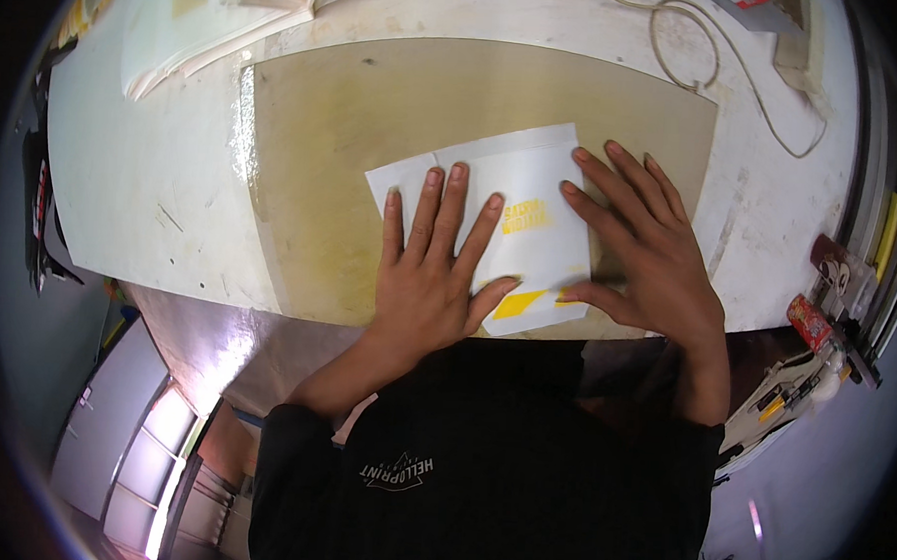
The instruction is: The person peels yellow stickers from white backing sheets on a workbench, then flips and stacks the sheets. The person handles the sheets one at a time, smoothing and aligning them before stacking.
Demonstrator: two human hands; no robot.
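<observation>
A white paper piece [534, 259], folded like a bag or envelope with yellow print and a yellow band near its lower end, lies slightly turned on a tan mat [323, 174]. My left hand [427, 269] rests flat on its left part, fingers spread. At the right edge of the paper is my right hand [650, 239], its fingers apart, with fingertips and thumb touching the paper's margin. Part of the paper is hidden under my left hand. Neither hand grips anything.
A stack of white sheets [219, 35] sits at the far left of the white table [153, 167]. A pale cord [714, 41] loops at the far right. Beyond the right edge are a red can [809, 323] and several small tools. The table's near edge runs by my body.
</observation>
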